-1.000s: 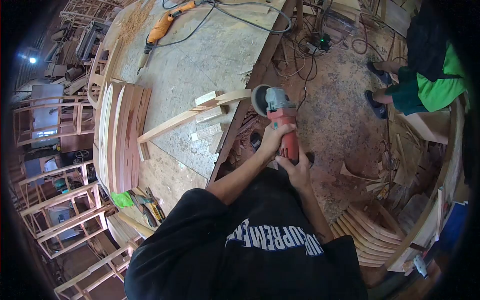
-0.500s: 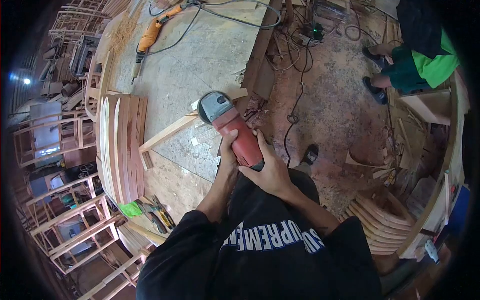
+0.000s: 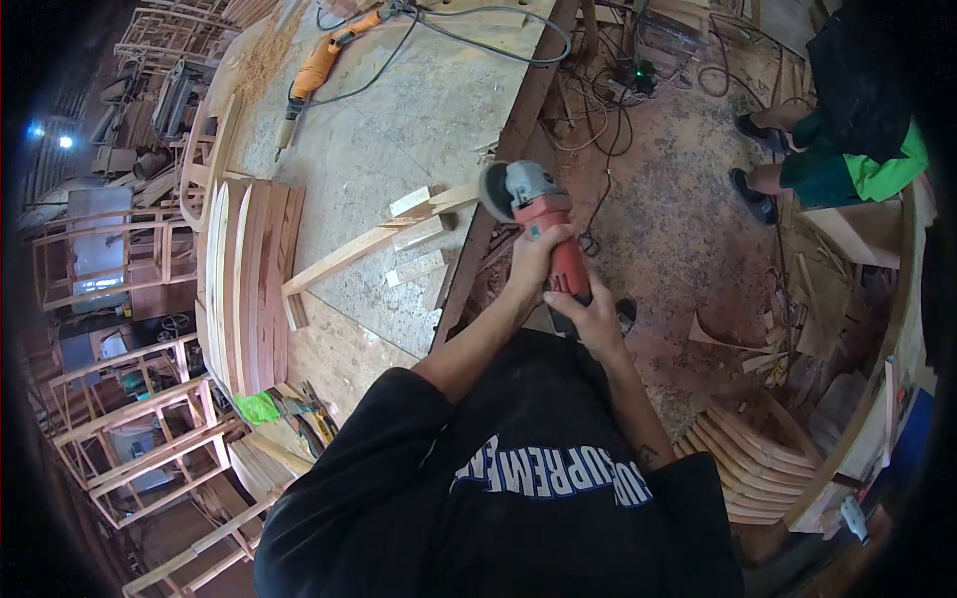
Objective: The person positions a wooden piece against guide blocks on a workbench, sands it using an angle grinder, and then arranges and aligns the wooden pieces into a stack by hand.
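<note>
Both my hands hold a red angle grinder (image 3: 546,212) with a grey metal head. My left hand (image 3: 536,256) is wrapped round the body behind the head. Farther back, my right hand (image 3: 592,315) grips the rear of the body. The grinder's disc (image 3: 495,192) is turned on edge, close to the end of a curved wooden piece (image 3: 374,239) on the workbench; I cannot tell whether they touch. Short wood blocks (image 3: 421,232) lie beside and under that piece.
An orange corded power tool (image 3: 317,68) lies on the workbench (image 3: 369,140). Curved wooden slats (image 3: 249,284) are stacked at its left, with hand tools (image 3: 317,424) nearby. Cables (image 3: 603,130) run over the floor. A person in green shorts (image 3: 812,159) stands at the right.
The grinder has moved right and up, off the middle of the wooden piece to its far end, and its disc has tilted onto its edge. Both hands went with it.
</note>
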`<action>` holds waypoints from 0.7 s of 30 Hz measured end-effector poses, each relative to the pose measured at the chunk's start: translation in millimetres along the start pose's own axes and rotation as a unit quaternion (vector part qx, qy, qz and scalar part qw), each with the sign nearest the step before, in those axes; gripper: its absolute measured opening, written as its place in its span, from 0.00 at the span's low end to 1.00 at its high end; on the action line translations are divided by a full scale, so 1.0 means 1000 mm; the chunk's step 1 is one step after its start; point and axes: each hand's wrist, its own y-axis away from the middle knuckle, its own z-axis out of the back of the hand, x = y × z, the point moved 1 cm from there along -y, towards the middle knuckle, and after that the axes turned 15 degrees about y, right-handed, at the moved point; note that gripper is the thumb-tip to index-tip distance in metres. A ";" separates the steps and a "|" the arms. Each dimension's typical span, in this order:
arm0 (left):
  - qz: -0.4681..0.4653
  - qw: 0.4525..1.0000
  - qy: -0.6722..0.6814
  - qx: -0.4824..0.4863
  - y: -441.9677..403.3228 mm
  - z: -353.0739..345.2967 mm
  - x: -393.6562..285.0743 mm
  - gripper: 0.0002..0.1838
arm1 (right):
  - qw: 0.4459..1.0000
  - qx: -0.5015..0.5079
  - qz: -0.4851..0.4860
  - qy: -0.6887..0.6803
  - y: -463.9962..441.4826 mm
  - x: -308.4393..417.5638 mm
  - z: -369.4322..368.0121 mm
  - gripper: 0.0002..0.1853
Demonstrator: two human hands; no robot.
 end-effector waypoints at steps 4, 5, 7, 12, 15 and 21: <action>0.025 0.998 -0.034 -0.037 -0.014 -0.011 0.019 0.15 | 0.992 0.011 -0.118 -0.047 -0.002 -0.043 0.007 0.35; 0.022 0.999 -0.032 -0.036 -0.014 -0.013 0.021 0.15 | 0.987 0.010 -0.150 -0.063 -0.001 -0.037 0.008 0.35; 0.054 0.998 -0.009 -0.018 -0.011 -0.013 0.027 0.14 | 0.984 0.006 -0.141 -0.106 0.006 -0.025 0.010 0.34; 0.012 0.998 0.022 0.059 0.029 -0.001 -0.004 0.18 | 1.000 0.011 -0.023 0.005 0.029 0.029 0.001 0.40; -0.008 0.991 0.096 0.090 0.046 0.019 -0.021 0.20 | 0.986 -0.044 0.094 0.129 0.033 0.048 -0.019 0.45; -0.034 0.969 0.230 0.085 0.051 0.057 -0.038 0.24 | 0.965 -0.018 0.126 0.228 0.023 0.066 -0.049 0.50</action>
